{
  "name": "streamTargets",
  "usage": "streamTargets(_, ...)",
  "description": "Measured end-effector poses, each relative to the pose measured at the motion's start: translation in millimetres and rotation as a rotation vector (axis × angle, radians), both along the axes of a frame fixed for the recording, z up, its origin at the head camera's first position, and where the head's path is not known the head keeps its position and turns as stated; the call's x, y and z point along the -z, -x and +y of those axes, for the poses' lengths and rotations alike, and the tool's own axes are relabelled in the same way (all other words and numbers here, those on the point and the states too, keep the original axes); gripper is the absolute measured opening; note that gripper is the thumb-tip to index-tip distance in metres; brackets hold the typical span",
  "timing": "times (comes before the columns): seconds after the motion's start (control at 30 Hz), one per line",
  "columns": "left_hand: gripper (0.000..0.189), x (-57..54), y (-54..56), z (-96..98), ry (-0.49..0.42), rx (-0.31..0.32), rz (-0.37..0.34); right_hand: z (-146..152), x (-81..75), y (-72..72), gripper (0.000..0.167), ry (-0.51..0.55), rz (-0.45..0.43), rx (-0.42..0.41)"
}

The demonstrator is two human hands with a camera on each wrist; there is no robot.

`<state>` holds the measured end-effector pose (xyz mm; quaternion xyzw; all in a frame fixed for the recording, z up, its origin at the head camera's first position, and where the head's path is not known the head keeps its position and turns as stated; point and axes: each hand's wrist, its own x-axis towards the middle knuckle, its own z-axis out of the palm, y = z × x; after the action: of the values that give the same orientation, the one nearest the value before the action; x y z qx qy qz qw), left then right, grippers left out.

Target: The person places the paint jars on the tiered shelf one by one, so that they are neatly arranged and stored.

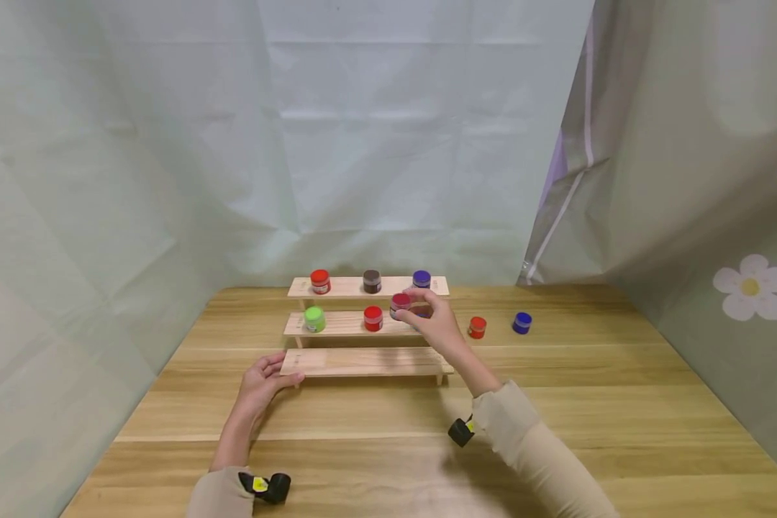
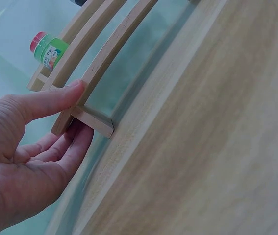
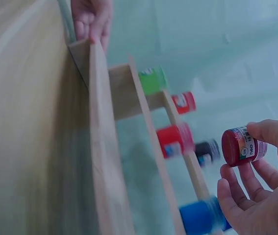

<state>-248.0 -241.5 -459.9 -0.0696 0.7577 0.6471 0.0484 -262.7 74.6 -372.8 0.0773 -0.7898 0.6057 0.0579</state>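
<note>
A small dark red paint jar (image 1: 399,303) is pinched between the thumb and fingers of my right hand (image 1: 440,329), in the air above the middle step of a three-step wooden rack (image 1: 365,362). In the right wrist view this jar (image 3: 239,146) is tilted on its side, its label showing. My left hand (image 1: 259,386) grips the left end of the lowest step; the left wrist view shows its thumb on top and fingers beneath. A green jar (image 1: 314,319) and a red jar (image 1: 373,319) stand on the middle step, where my right hand partly hides another jar.
On the top step stand a red jar (image 1: 320,281), a dark brown or black jar (image 1: 372,281) and a blue jar (image 1: 421,278). Right of the rack, another red jar (image 1: 477,327) and another blue jar (image 1: 521,323) sit on the wooden table (image 1: 589,403). A pale curtain hangs behind.
</note>
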Motion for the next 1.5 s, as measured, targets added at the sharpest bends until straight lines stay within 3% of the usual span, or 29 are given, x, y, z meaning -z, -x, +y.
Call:
streamTargets(0.33,0.073,0.8,0.7,-0.8,-0.004,0.004,-0.007,-42.1,16.2,-5.5,0.039,-0.026,0.035,-0.078)
streamTargets(0.7,0.073,2.6,0.4,1.3,0.009,0.003,-0.017,-75.9,44.1,-8.0,0.037,-0.069,0.044,-0.15)
streamTargets(1.23,0.075,-0.1,-0.7,-0.3,0.021,0.02,-0.027,-115.9,55.8,-8.6,0.039,-0.135,-0.005,-0.194)
streamTargets(1.5,0.073,-0.8,-2.3,-0.9,-0.01,0.012,-0.023,-131.5,64.0,-8.0,0.036,-0.177,0.025,-0.176)
